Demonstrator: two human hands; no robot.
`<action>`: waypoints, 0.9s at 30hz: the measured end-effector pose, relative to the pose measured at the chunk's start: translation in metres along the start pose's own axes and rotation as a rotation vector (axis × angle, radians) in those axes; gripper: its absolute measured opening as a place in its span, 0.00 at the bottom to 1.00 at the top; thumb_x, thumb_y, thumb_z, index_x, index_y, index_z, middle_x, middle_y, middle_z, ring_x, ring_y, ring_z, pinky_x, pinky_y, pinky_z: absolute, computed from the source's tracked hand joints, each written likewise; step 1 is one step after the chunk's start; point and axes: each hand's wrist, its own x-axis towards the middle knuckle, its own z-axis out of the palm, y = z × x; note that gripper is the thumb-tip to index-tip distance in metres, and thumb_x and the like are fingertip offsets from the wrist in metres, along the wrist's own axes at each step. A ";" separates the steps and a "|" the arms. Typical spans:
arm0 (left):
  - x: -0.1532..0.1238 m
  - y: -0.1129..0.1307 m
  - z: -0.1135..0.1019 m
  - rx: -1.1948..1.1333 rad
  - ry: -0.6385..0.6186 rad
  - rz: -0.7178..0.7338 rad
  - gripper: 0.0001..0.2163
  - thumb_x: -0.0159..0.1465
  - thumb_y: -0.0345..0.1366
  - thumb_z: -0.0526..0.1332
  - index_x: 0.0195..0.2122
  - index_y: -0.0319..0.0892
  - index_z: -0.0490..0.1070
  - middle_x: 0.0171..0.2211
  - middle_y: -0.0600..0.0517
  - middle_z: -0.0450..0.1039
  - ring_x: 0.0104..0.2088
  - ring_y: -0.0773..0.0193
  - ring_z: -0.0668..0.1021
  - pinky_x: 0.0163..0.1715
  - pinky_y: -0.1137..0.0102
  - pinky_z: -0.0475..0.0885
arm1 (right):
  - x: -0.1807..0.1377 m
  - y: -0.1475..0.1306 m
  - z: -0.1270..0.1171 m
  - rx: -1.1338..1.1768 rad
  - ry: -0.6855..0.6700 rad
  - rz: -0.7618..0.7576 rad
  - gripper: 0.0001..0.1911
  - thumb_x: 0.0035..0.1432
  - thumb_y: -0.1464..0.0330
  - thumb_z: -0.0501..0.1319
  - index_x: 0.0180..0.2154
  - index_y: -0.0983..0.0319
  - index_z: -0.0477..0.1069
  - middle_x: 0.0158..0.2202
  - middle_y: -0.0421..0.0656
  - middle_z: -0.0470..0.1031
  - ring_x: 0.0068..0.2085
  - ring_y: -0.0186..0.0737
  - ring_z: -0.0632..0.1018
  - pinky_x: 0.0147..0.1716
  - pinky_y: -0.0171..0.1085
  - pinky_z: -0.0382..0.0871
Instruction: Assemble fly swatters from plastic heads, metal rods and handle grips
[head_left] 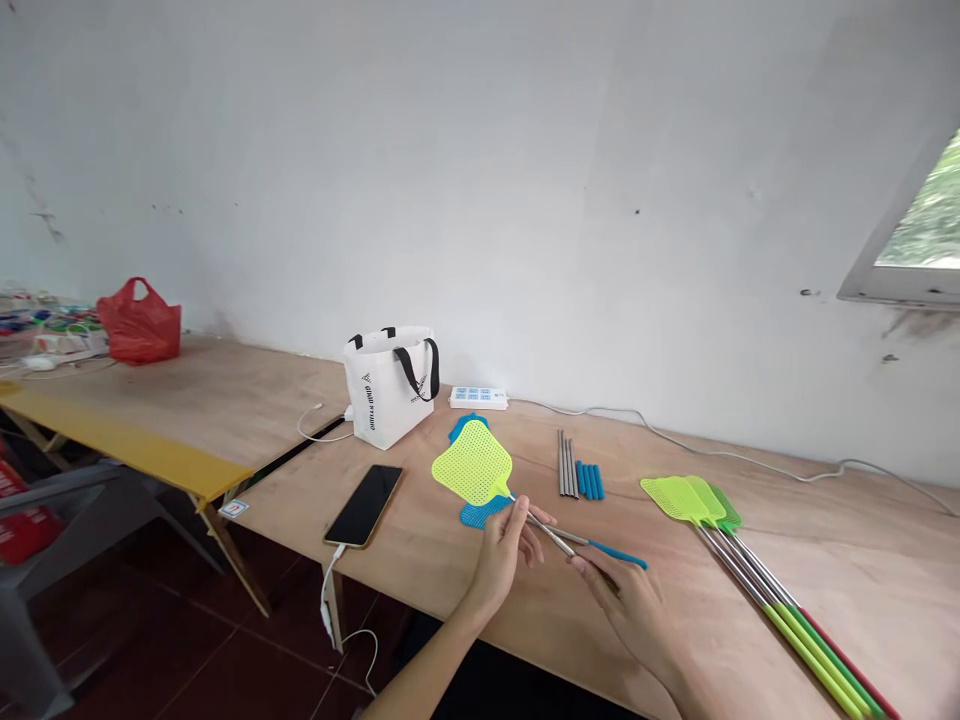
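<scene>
My left hand [504, 548] pinches the metal rod just below a yellow-green fly swatter head [472, 464], which is raised a little above the plywood table [825, 570]. My right hand [622, 592] grips the same rod further back, near its blue handle [619, 553]. Blue swatter heads [480, 513] lie on the table under the raised one. Three bare metal rods [566, 464] and blue handle sleeves [589, 481] lie just behind.
Finished swatters [757, 560] with green and red handles lie at the right. A black phone [364, 505] on a charging cable sits at the left, behind it a white tote bag [390, 385] and a power strip [478, 398]. A red plastic bag [139, 322] rests far left.
</scene>
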 end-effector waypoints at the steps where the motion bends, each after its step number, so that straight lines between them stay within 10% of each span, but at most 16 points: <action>1: -0.002 -0.002 0.002 0.021 -0.017 -0.009 0.28 0.67 0.59 0.56 0.37 0.36 0.80 0.30 0.43 0.80 0.17 0.68 0.73 0.16 0.74 0.64 | 0.000 -0.001 0.001 0.011 -0.004 -0.003 0.25 0.70 0.48 0.51 0.47 0.55 0.80 0.32 0.42 0.82 0.33 0.44 0.81 0.36 0.36 0.76; 7: -0.012 -0.014 0.016 0.006 -0.158 -0.118 0.30 0.66 0.61 0.56 0.44 0.36 0.79 0.34 0.42 0.82 0.18 0.65 0.76 0.16 0.74 0.66 | 0.000 0.001 0.016 0.133 0.061 -0.017 0.23 0.70 0.51 0.51 0.48 0.55 0.80 0.47 0.48 0.83 0.49 0.52 0.82 0.49 0.45 0.77; 27: -0.012 -0.011 0.016 0.000 -0.107 -0.092 0.28 0.64 0.61 0.59 0.37 0.37 0.80 0.33 0.44 0.79 0.18 0.69 0.73 0.18 0.74 0.64 | -0.001 -0.001 0.005 -0.100 0.042 0.015 0.25 0.70 0.48 0.48 0.43 0.52 0.79 0.35 0.42 0.83 0.36 0.45 0.84 0.36 0.35 0.75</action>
